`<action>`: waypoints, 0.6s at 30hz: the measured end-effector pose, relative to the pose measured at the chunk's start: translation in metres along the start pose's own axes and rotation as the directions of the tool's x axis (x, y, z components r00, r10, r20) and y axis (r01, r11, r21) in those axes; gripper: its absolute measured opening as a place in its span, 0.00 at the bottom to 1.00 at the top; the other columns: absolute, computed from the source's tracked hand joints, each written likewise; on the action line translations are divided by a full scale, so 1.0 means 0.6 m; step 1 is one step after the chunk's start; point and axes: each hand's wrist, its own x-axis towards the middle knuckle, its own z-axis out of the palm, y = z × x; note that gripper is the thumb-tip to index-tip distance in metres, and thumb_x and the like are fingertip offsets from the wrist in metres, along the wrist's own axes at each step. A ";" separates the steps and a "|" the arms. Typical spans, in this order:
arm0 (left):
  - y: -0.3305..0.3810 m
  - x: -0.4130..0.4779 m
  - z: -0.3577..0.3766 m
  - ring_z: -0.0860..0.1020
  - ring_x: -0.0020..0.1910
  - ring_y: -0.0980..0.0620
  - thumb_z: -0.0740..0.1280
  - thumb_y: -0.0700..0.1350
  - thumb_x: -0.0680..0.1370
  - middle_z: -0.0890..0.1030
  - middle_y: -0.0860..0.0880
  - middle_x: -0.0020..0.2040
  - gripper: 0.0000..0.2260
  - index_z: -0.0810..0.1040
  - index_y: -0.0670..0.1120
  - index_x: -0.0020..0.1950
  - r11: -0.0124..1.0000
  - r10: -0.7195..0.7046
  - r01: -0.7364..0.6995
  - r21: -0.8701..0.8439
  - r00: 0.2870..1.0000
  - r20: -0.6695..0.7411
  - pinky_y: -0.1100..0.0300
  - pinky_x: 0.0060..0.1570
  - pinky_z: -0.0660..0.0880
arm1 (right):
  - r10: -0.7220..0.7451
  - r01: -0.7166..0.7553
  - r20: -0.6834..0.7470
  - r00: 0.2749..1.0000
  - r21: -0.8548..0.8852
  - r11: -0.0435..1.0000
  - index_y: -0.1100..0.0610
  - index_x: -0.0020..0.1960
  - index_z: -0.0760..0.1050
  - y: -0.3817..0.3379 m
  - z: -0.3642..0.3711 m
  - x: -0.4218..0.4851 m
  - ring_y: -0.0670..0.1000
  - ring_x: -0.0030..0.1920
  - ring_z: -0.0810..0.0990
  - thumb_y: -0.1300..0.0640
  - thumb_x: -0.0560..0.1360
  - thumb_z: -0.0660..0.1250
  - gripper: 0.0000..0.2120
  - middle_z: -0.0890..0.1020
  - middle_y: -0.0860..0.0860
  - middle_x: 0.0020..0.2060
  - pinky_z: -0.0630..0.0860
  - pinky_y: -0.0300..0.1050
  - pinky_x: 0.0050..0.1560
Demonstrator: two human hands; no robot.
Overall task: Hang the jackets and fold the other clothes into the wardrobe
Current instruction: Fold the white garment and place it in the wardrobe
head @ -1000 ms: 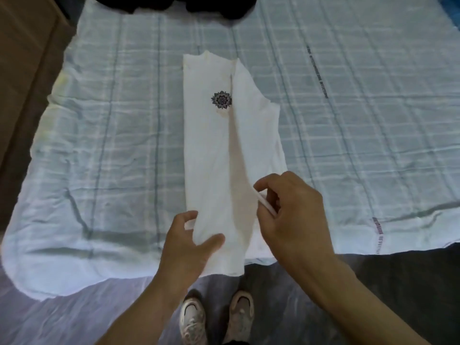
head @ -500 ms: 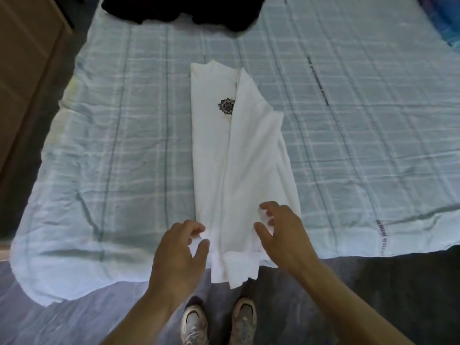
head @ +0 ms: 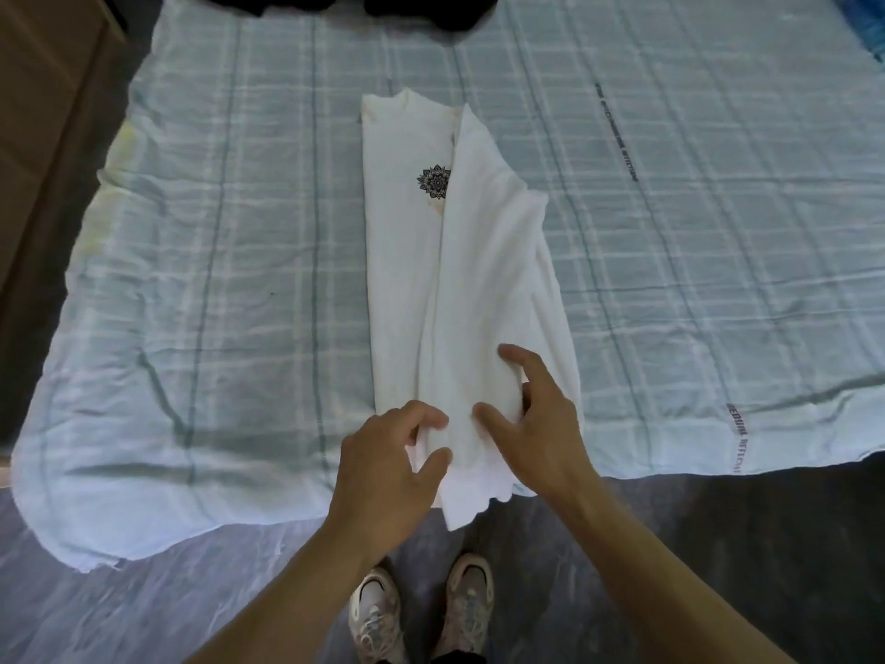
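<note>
A white T-shirt [head: 479, 280] with a small dark mandala print lies on the bed, folded lengthwise into a narrow strip, its right side lapped over the middle. The bottom hem hangs over the bed's near edge. My left hand [head: 388, 467] pinches the lower left part of the shirt between thumb and fingers. My right hand [head: 536, 419] grips a bunched fold of the lower hem, thumb on one side and fingers on the other.
The bed is covered by a pale blue checked sheet [head: 215, 280]. A dark garment [head: 407, 7] lies at the bed's far edge. Brown wooden furniture [head: 43, 112] stands at the left. My shoes [head: 421, 611] are on the grey floor below.
The right flap has been laid down flat over the shirt. Both hands have moved closer together at the lower hem and taken hold of it.
</note>
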 end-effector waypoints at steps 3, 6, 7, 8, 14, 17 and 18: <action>-0.013 -0.014 0.002 0.77 0.49 0.56 0.69 0.49 0.78 0.76 0.59 0.47 0.10 0.77 0.57 0.59 0.994 -0.011 0.006 0.113 0.999 0.040 0.60 0.54 0.75 | 0.012 0.026 0.133 0.991 -0.281 0.959 0.46 0.74 0.59 0.011 -0.006 -0.021 0.47 0.60 0.74 0.46 0.78 0.66 0.28 0.73 0.48 0.66 0.68 0.37 0.62; -0.027 -0.025 -0.002 0.74 0.51 0.54 0.70 0.50 0.77 0.73 0.55 0.49 0.13 0.77 0.56 0.62 0.923 0.091 -0.099 0.373 0.995 0.039 0.58 0.53 0.75 | 0.040 0.033 0.128 0.991 -0.524 0.851 0.44 0.71 0.63 0.019 -0.020 -0.046 0.48 0.50 0.75 0.39 0.77 0.64 0.25 0.71 0.49 0.61 0.76 0.42 0.55; -0.032 -0.027 -0.006 0.75 0.51 0.52 0.73 0.48 0.74 0.74 0.54 0.50 0.15 0.78 0.54 0.60 0.895 0.172 -0.172 0.412 0.984 0.038 0.57 0.51 0.76 | -0.021 0.063 0.081 0.996 -0.555 0.830 0.45 0.68 0.67 0.022 -0.027 -0.052 0.48 0.51 0.76 0.40 0.77 0.66 0.23 0.71 0.50 0.62 0.77 0.44 0.54; -0.039 -0.029 -0.010 0.76 0.52 0.50 0.76 0.47 0.70 0.76 0.53 0.52 0.19 0.79 0.52 0.60 0.867 0.264 -0.259 0.426 0.963 0.048 0.56 0.51 0.77 | -0.099 0.111 0.051 0.994 -0.561 0.820 0.46 0.66 0.72 0.026 -0.035 -0.057 0.49 0.53 0.76 0.43 0.76 0.68 0.20 0.71 0.50 0.63 0.78 0.45 0.55; -0.065 -0.019 -0.006 0.72 0.71 0.45 0.81 0.61 0.57 0.71 0.47 0.74 0.47 0.72 0.51 0.73 0.582 0.301 -0.535 0.613 0.842 0.448 0.47 0.65 0.73 | -0.416 0.600 0.450 0.790 -0.424 0.678 0.49 0.74 0.65 0.079 -0.069 -0.061 0.54 0.74 0.66 0.37 0.74 0.66 0.33 0.68 0.52 0.74 0.69 0.57 0.71; -0.071 -0.003 0.012 0.76 0.67 0.44 0.84 0.47 0.53 0.74 0.46 0.71 0.46 0.75 0.51 0.71 0.509 0.312 -0.510 0.694 0.860 0.403 0.44 0.62 0.76 | -0.288 0.637 0.592 0.753 -0.544 0.546 0.46 0.81 0.45 0.110 -0.061 -0.051 0.52 0.80 0.44 0.37 0.69 0.72 0.51 0.48 0.50 0.81 0.47 0.56 0.78; -0.076 0.003 0.018 0.78 0.65 0.44 0.82 0.41 0.54 0.76 0.46 0.70 0.44 0.76 0.52 0.70 0.499 0.350 -0.510 0.701 0.858 0.375 0.43 0.60 0.76 | -0.285 0.631 0.577 0.766 -0.587 0.507 0.47 0.81 0.45 0.117 -0.054 -0.049 0.53 0.80 0.45 0.42 0.68 0.76 0.53 0.49 0.51 0.80 0.49 0.57 0.78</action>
